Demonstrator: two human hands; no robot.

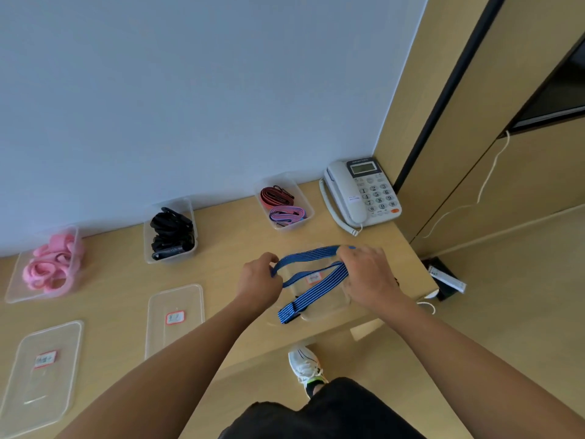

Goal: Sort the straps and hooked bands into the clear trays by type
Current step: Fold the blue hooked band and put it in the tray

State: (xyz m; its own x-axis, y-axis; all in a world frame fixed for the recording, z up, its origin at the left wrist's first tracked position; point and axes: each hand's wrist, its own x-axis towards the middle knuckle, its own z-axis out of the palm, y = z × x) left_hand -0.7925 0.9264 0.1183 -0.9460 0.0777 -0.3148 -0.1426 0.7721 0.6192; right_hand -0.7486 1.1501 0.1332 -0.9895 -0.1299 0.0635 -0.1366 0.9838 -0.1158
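Blue strap (311,270) is held in the air over the near right part of the table (234,223), stretched in a loop between both hands. Left hand (258,277) pinches the loop's left bend. Right hand (368,277) is curled over the right end, fingers blurred, so the exact grip is hard to read. One tail of the strap hangs toward the table's front edge and ends in a dark fitting, too small to make out. Under the strap lies a clear piece (323,308) with a red-bordered label; cannot tell tray from lid. Bare table lies between the hands and the back row by the wall: tray of pink straps (14,280), tray of black straps (146,242), tray of red and purple straps (305,201). Phone (361,191) sits in the back right corner. Two labelled lids (175,315) lie front left, the nearer one cut by the frame edge. A white shoe (305,364) shows below the table edge.
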